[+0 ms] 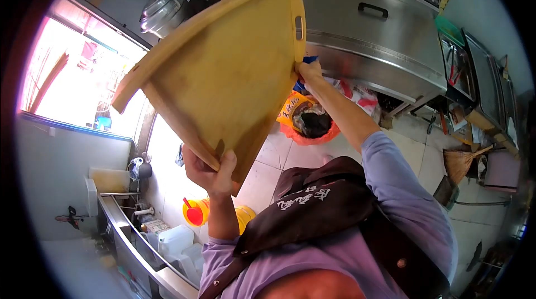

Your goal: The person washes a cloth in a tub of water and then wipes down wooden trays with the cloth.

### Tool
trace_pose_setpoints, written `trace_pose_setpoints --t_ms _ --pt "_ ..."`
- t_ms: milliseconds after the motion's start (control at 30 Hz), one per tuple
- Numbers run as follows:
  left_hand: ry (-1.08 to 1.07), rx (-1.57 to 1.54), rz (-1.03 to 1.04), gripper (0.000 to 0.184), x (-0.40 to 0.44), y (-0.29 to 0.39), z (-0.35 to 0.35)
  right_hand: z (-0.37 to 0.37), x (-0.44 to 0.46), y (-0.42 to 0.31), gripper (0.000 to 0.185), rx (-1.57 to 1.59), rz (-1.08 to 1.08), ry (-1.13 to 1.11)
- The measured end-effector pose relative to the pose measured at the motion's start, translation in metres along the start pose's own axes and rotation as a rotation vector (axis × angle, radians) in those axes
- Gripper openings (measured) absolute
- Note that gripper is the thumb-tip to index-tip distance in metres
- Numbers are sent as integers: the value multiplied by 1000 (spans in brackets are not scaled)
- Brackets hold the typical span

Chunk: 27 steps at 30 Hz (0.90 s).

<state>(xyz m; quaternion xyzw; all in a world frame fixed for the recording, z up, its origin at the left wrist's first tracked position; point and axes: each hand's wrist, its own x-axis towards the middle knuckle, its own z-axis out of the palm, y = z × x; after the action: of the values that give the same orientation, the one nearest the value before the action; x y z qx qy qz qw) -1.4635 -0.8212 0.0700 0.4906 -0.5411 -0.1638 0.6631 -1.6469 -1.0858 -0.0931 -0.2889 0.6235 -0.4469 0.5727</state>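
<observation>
Brown apron (312, 218) nearest us; rimmed wooden tray (218, 76) tilted before us.
Our left hand (211, 175) pinches its near corner, thumb inside; our right hand (309, 70) clasps its right corner, probably sharing weight to steady it above the tiled floor (265, 173).

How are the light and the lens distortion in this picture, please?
Head view: the window glares, mostly washed out to white; head view: the wide lens leaves dark corners and bows the fryer's edges; head view: a small dark shadow shows beside the left hand's thumb on the wooden tray.
</observation>
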Motion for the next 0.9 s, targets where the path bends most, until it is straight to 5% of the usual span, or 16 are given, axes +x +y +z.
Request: trace_pose_setpoints --t_ms 33,100,167,267,367,533,700,900 --pt "6 -11 -15 53 1 -4 -4 -11 1 -3 16 -114 92 -104" --pt "45 15 -61 51 5 -7 -13 -48 28 34 22 189 101 -434" --pt "112 -46 -151 51 8 -7 -17 -75 1 16 33 49 150 -279" --pt "140 -149 -242 53 15 -7 -25 -95 49 44 32 -371 -110 -335" --pt "168 -192 -307 55 19 -3 -25 -90 -5 -32 34 -226 -376 -286" --pt "36 -298 -390 52 24 -14 -34 -65 2 -122 41 255 -356 -463" --pt "62 -330 -441 44 19 -30 -37 -53 1 -128 51 -83 -480 -122" --pt "81 -327 -470 44 9 -40 -50 -82 -36 -83 50 -145 -241 -354"
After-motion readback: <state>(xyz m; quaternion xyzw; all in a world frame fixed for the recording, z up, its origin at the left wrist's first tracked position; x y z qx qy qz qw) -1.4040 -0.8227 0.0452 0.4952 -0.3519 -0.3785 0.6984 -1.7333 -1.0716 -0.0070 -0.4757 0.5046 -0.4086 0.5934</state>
